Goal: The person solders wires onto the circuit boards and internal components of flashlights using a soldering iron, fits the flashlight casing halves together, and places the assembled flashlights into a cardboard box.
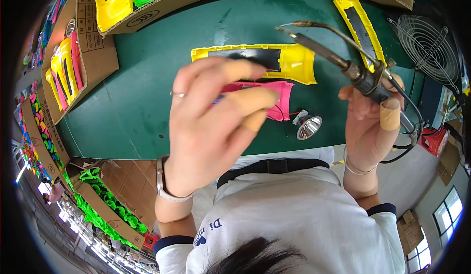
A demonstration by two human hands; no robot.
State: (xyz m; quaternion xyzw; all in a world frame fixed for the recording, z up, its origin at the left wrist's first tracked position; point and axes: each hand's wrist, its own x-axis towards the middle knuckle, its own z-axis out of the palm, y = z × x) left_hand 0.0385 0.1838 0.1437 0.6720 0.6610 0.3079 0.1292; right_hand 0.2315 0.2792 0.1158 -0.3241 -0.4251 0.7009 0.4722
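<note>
My right hand (370, 127) grips a soldering iron (338, 58) by its dark handle. Its metal tip points up and to the left over the green table (147, 97). My left hand (211, 127), with finger covers and a ring, is raised over a pink plastic shell (279, 100). Its fingertips pinch the shell's left end, and a small blue bit shows between the fingers. Thin red and black wires run from the pink shell to a silver reflector cup (309, 127). A yellow shell with a black inner plate (255, 61) lies just behind the pink one.
Another yellow shell (360, 29) lies at the back right beside a round wire fan guard (429, 46). Cardboard boxes (93, 43) with yellow, pink and green shells stand at the left and along the back. A red object (434, 141) sits at the right edge.
</note>
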